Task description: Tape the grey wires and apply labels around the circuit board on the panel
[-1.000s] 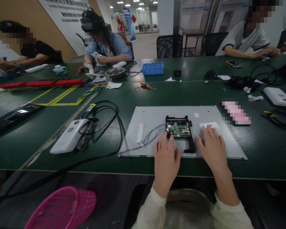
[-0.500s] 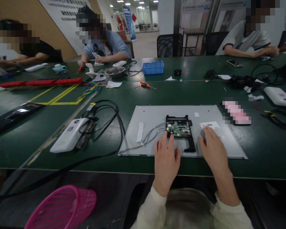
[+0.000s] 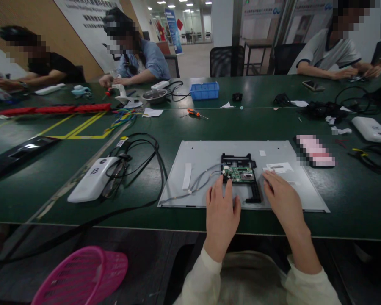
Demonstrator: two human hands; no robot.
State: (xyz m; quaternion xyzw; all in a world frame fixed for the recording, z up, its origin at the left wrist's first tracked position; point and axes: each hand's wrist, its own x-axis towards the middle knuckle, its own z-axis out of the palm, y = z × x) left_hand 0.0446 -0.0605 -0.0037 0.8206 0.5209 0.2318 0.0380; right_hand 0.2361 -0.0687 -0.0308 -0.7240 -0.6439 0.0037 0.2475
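A flat grey metal panel (image 3: 203, 150) lies on the table before me. On its middle sits a black plastic frame (image 3: 255, 192) that carries a green circuit board (image 3: 236, 173). Thin grey wires (image 3: 199, 182) run from the board's left side across the panel. My left hand (image 3: 222, 205) is open, its fingers spread at the lower left edge of the board and frame. To the right of the frame, my right hand (image 3: 282, 199) rests over the panel with fingers loosely bent and nothing visible in them. Its fingertips are just below a white label (image 3: 277, 167).
Left of the panel lie a white power bank (image 3: 93, 180) and black cables (image 3: 158, 156). An orange screwdriver (image 3: 195, 113) and a blue bin (image 3: 205, 90) are farther back. A phone (image 3: 316, 150) lies at the right. A pink basket (image 3: 104, 275) stands below the table edge. Several people sit opposite.
My right hand has shifted slightly left, its fingertips now closer to the black frame and more bent. The left hand stays in place. Across the table, a person's hands have moved.
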